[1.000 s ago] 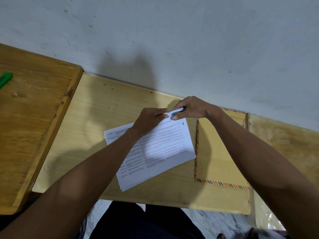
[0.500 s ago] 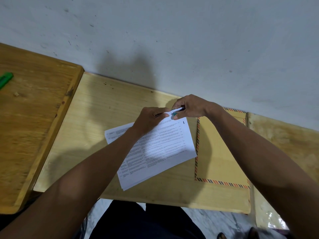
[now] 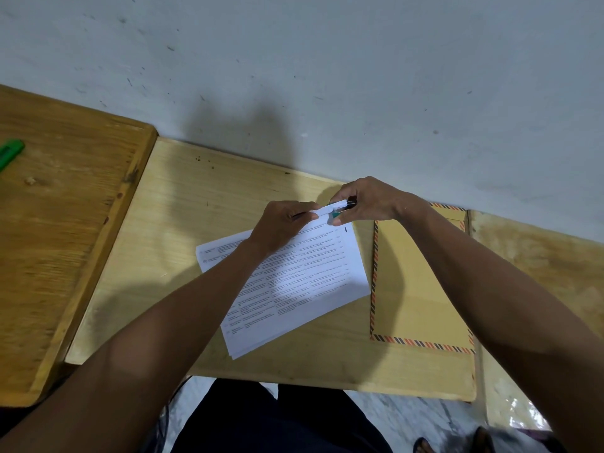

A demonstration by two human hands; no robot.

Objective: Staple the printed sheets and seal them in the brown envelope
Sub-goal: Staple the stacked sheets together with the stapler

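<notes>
While my right hand [image 3: 366, 201] pinches a small stapler [image 3: 341, 211] over the far corner of the printed sheets [image 3: 294, 282], my left hand [image 3: 281, 223] pinches that same edge, fingers narrow. Sheets lie on the desk [image 3: 183, 204], fanned slightly at the near corner. Risk: staple misses the lower pages if the stack shifts. Brown envelope [image 3: 415, 289] lies flat just right of the sheets; nothing visibly in it, flap state unclear.

printed sheets [image 3: 294, 282] on the desk [image 3: 183, 230], envelope [image 3: 415, 282] just right of them, second desk [image 3: 65, 243] at left
</notes>
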